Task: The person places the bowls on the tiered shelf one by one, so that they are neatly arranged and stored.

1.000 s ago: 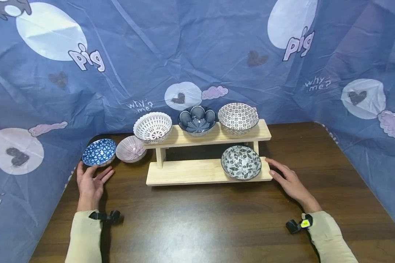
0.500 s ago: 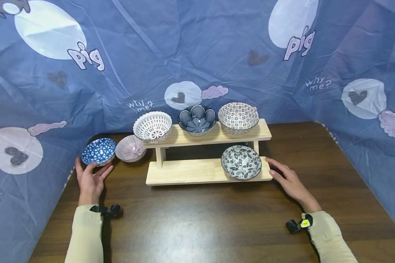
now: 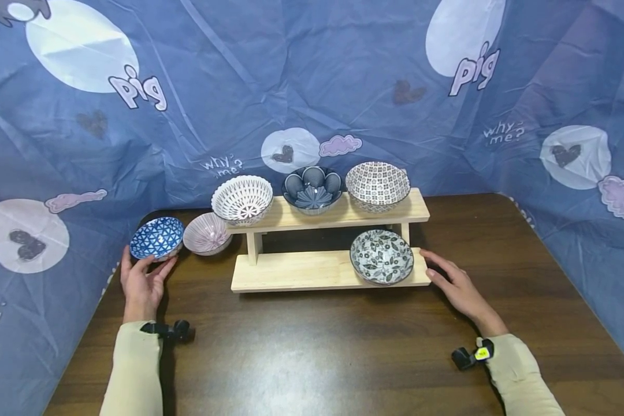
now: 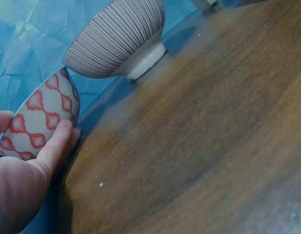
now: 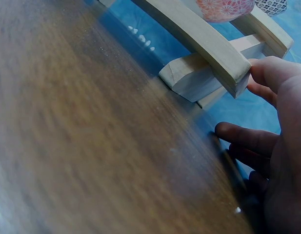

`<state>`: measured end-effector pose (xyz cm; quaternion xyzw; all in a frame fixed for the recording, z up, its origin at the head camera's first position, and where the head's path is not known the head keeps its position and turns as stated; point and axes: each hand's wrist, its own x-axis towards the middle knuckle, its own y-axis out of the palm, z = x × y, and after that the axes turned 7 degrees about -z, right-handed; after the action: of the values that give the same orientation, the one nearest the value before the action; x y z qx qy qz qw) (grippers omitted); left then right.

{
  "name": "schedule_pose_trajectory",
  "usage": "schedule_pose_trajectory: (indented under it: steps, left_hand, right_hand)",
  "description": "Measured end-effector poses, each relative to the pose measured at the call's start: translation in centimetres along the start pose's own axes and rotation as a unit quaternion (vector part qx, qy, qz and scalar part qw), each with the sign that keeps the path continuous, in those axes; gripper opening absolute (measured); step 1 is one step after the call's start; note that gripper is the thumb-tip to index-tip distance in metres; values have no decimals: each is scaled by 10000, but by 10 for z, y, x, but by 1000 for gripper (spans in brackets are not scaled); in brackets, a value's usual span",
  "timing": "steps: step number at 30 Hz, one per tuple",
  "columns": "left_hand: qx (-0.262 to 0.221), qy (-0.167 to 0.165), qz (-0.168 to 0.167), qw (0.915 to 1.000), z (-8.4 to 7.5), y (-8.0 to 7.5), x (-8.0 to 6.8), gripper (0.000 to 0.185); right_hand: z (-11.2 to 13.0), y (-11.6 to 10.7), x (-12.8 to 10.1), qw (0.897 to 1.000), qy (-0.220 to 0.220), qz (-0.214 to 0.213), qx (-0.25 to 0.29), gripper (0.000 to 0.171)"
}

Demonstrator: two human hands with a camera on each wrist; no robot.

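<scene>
My left hand (image 3: 143, 287) holds a small bowl (image 3: 157, 238) at the table's left side, fingers and thumb around its near side. Its inside is blue with white triangles; the left wrist view shows red lattice figures on the outside of the same bowl (image 4: 40, 114). Close to its right stands a pink-striped bowl (image 3: 207, 234). My right hand (image 3: 460, 292) touches the right end of the lower board of a two-tier wooden stand (image 3: 291, 271), its fingertips right at the board's end (image 5: 233, 73). On that board sits a grey bowl with leaves and flowers (image 3: 381, 257).
Along the stand's upper board are a white bowl with dark dashes (image 3: 241, 200), a dark blue petal-patterned bowl (image 3: 312, 190) and a bowl with a small grid pattern (image 3: 377, 186). A blue printed cloth (image 3: 312, 75) hangs behind the brown table (image 3: 312, 352).
My left hand has shifted slightly up, and its fingers have drawn in around the blue bowl. The right hand stays at the stand's end.
</scene>
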<state>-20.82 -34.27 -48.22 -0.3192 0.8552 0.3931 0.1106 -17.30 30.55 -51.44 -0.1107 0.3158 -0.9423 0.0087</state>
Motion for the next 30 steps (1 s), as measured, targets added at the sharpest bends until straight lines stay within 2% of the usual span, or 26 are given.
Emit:
schedule_pose_trajectory:
  steps: [5,13,20,26,30]
  left_hand:
    - [-80,23,-135,9999,0,3,1,80]
    - [119,191,-278,9994,0,3,0,79]
    - [135,232,-162,9995,-3,-1,-4,79]
    - [58,275,17,9996,-6,-7,-13,79]
    - [67,281,22,9996,-8,-11,-19,77]
  right_hand:
    - [0,1,0,9999,-74,-45,-53,46]
    - [0,2,1,10000,-59,-12,-14,46]
    - [0,1,0,10000,-51,-33,-58,46]
    - [-1,1,0,10000,-67,-19,-11,46]
    - [-1,1,-1,9999,-110,-65,-74,45]
